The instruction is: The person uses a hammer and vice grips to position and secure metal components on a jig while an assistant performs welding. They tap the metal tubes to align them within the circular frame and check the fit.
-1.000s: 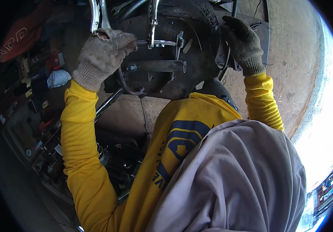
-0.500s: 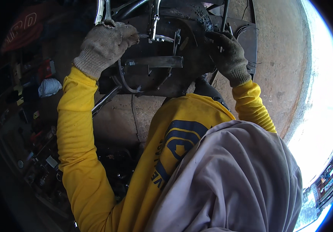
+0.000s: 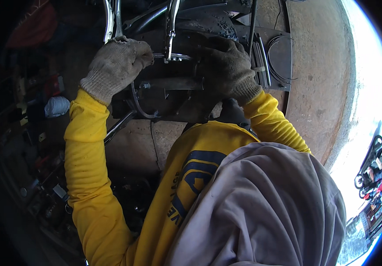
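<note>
A small curved metal frame (image 3: 138, 103) with a flat crossbar (image 3: 177, 84) lies over a dark steel surface in front of me. My left hand (image 3: 119, 66), in a grey knit glove, is closed on the frame's upper left corner. Locking pliers (image 3: 170, 31) clamp the frame's upper bar (image 3: 181, 56). The silvery handles of a second tool (image 3: 108, 20) rise just behind my left glove. My right hand (image 3: 231, 66), also gloved, lies over the frame's right side with its fingers bent around that edge. Its fingertips are dark and partly hidden.
To the right of my right hand lie a bundle of thin metal rods (image 3: 259, 62) and a wire coil (image 3: 279, 60). A metal tube (image 3: 120, 126) slants at the near left. Clutter with a pale cloth-like bundle (image 3: 58, 107) stands at the left. Motorcycles (image 3: 373, 166) show far right.
My right hand has moved left from beside the rods onto the frame's right side, uncovering the rod bundle. My left hand keeps its hold. The view has shifted slightly.
</note>
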Action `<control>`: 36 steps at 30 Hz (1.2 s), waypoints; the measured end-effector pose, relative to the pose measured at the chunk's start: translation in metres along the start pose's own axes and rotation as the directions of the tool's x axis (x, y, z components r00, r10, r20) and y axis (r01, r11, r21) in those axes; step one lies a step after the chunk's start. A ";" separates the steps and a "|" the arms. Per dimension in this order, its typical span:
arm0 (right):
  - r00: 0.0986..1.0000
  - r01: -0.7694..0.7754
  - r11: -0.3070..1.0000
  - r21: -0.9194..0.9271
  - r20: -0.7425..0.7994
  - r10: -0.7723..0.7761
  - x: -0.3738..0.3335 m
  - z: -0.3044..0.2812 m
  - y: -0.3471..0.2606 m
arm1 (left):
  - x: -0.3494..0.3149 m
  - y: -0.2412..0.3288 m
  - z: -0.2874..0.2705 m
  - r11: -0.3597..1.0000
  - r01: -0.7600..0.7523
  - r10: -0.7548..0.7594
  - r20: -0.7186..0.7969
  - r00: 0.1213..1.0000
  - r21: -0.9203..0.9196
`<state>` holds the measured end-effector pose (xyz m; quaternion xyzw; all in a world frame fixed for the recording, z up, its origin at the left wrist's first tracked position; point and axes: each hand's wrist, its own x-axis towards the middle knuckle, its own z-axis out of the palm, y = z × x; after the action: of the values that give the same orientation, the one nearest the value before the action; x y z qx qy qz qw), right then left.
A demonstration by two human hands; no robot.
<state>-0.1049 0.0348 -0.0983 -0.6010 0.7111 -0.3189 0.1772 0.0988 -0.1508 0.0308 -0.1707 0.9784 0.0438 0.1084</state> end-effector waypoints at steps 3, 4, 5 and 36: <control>0.999 0.033 0.999 0.027 -0.031 -0.032 0.000 0.015 -0.002 | -0.005 -0.005 0.000 0.993 -0.109 0.109 0.003 0.994 0.040; 0.999 0.024 0.999 0.046 -0.023 -0.023 -0.001 0.018 0.001 | -0.006 -0.004 0.000 0.994 -0.107 0.106 0.025 0.994 0.037; 0.998 0.051 0.996 0.076 -0.035 -0.049 -0.002 0.021 0.004 | -0.006 -0.003 -0.002 0.991 -0.113 0.112 0.018 0.994 0.071; 0.966 -0.154 0.321 0.934 0.074 0.247 0.002 0.002 0.040 | 0.002 0.009 -0.015 0.993 -0.009 -0.008 0.138 0.990 0.119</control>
<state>-0.1336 0.0355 -0.1257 -0.2860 0.4772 -0.6666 0.4961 0.0911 -0.1449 0.0449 -0.1602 0.9695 -0.0029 0.1857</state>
